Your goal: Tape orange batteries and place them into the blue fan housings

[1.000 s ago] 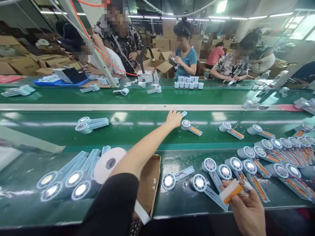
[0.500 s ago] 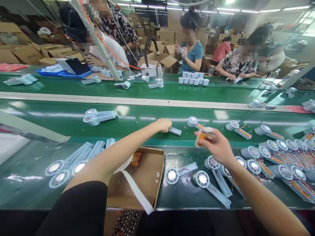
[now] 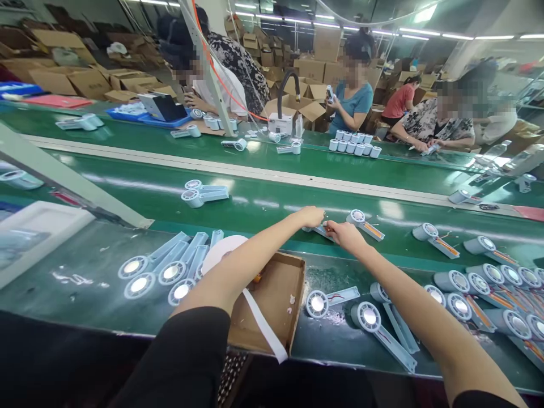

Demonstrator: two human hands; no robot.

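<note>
Both my hands meet over the green belt, beyond the cardboard box. My left hand (image 3: 313, 216) is closed around a light-blue handheld fan (image 3: 323, 232), whose open handle trough shows below and to the right. My right hand (image 3: 345, 233) pinches at that handle, with a small white bit at its fingertips; the rest of what it holds is hidden. Just to the right lies another fan (image 3: 357, 217) with an orange battery in its handle. Below my left forearm, a roll of white tape (image 3: 223, 249) rests at the cardboard box (image 3: 276, 306), its loose strip hanging over the front.
Several fans with bare handles (image 3: 172, 272) lie left of the box; many with orange batteries (image 3: 461, 306) crowd the right. Two fans (image 3: 206, 194) lie farther up the belt. A slanted metal post (image 3: 106, 198) stands at left. Co-workers (image 3: 352, 102) sit across the line.
My right hand has moved left and in to the fan at my left hand; the orange battery it held is now out of sight. The view has turned left.
</note>
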